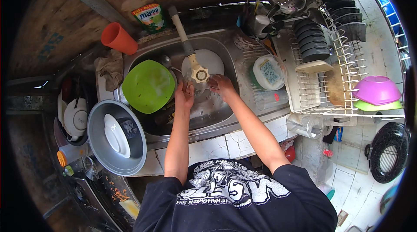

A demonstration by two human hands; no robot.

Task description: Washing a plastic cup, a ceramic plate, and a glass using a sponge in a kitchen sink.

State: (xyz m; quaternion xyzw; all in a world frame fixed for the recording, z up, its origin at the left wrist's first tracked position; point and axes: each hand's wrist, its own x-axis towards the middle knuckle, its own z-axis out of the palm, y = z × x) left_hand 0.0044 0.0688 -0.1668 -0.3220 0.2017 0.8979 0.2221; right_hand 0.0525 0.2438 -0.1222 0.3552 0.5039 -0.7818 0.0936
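Note:
Both my hands are over the steel sink (223, 116), just below the cream tap head (200, 74). My left hand (185, 95) has its fingers curled, beside a green square bowl (147, 87) on the sink's left side. My right hand (221, 87) is closed in a pinch on the tap's other side. Between them shows something clear and shiny; whether it is a clear vessel or running water I cannot make out. A round white plate (213, 60) lies in the sink behind the tap head. A metal spoon (165, 60) rests near the green bowl.
Left of the sink stands a grey basin (94, 138) with a white dish (118, 137) inside. An orange cup (119, 38) and a detergent pouch (150, 18) stand behind. At right are a tub with a scouring pad (269, 72) and a wire dish rack (347, 73).

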